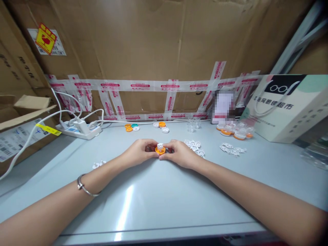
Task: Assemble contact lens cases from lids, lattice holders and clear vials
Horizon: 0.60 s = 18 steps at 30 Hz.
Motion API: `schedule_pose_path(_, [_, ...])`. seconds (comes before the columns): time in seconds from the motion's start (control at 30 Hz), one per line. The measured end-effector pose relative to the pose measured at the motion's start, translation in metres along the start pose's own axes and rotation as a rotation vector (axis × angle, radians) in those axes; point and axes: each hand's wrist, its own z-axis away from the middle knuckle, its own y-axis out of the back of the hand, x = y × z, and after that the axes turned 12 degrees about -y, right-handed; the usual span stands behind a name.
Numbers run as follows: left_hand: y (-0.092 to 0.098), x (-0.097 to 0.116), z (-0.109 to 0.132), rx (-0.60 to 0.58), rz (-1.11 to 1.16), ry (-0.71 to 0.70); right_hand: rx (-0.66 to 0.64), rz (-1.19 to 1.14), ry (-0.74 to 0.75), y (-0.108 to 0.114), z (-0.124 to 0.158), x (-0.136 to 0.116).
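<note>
Between my two hands, just above or on the table, is a round orange cap (160, 150) with a small white plastic insert (160, 146) standing in its middle. My left hand (141, 152) pinches the cap's left edge between thumb and fingers. From the other side, my right hand (180, 153) has its thumb at the rim and its index finger against the white insert. Beyond my right hand lies a cluster of white openwork plastic pieces (195, 147). Small white stemmed parts (98, 164) lie beside my left forearm, partly hidden by it.
Orange, teal and white caps (132, 127) and another cap group (162, 126) sit farther back. Clear cups (193, 124), capped pieces (235, 130) and white pieces (232, 149) lie to the right, near a paper bag (282, 109). A power strip (79, 130) stands left.
</note>
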Motion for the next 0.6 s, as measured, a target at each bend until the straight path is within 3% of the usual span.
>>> schedule_pose_path(0.27, [-0.001,-0.007,0.001,-0.023,-0.034,-0.029,-0.205,-0.111,-0.107,0.01,-0.007,0.006])
schedule_pose_path(0.6, [-0.004,-0.004,0.002,0.0,0.032,0.025,-0.183,-0.174,-0.106,0.014,-0.009,0.009])
